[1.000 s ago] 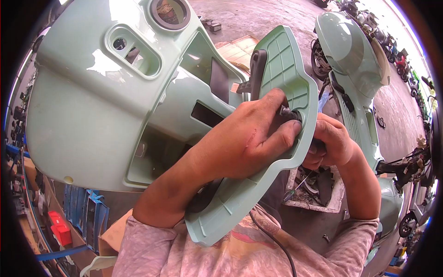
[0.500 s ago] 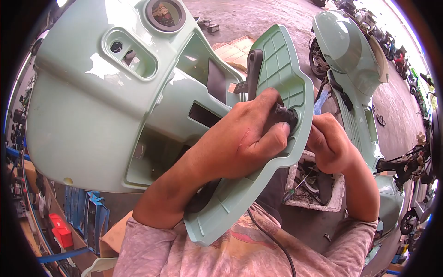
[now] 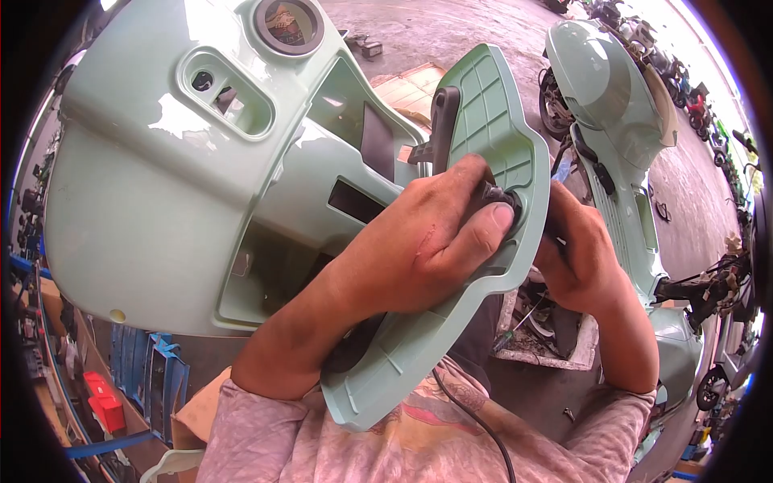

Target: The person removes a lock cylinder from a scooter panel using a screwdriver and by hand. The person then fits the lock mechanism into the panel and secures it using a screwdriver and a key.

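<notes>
A mint-green plastic cover (image 3: 483, 129) with a ribbed inner face is held tilted in front of my chest. My left hand (image 3: 419, 241) is closed at that inner face, thumb and fingers pinching a small black fitting (image 3: 501, 196) near the cover's right edge. On the other side, my right hand (image 3: 576, 249) has its fingers curled against the cover's outer face. Its fingertips are hidden behind the edge, so what they hold cannot be seen. A black hinge-like arm (image 3: 443, 129) stands beside the cover's upper part, above my left hand.
To the left stands a large mint-green scooter body panel (image 3: 161, 201) with open compartments. A white foam box (image 3: 580, 346) below my right hand holds loose parts and a screwdriver (image 3: 506, 338). Another green scooter (image 3: 600, 88) stands at right; a black cable (image 3: 483, 423) crosses my shirt.
My right hand has turned and shifted up slightly, its fingertips passing further behind the cover. My left thumb has slid a little upward on the black fitting.
</notes>
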`<action>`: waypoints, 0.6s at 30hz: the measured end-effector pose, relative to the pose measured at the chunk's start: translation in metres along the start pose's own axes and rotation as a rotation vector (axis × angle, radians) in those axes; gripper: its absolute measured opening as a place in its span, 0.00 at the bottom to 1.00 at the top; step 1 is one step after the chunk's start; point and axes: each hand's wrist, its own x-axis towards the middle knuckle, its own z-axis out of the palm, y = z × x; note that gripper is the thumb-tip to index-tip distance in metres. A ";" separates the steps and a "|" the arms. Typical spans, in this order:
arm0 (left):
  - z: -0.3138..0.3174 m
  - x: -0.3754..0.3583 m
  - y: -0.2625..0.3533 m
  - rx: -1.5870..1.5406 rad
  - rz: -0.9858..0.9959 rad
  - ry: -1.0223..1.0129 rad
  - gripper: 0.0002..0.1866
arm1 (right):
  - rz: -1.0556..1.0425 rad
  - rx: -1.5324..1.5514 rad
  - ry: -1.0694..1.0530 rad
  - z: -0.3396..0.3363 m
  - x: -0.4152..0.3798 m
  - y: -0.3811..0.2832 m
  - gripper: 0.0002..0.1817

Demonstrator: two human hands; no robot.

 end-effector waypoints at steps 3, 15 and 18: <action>0.000 0.001 0.003 -0.045 -0.033 0.024 0.15 | 0.041 -0.007 -0.015 0.000 -0.001 -0.001 0.15; 0.008 0.000 -0.032 0.019 0.027 0.026 0.17 | 0.118 0.034 -0.010 -0.002 -0.003 0.002 0.12; 0.006 -0.001 -0.036 0.034 0.041 0.028 0.18 | -0.013 -0.065 0.031 0.000 -0.004 0.006 0.13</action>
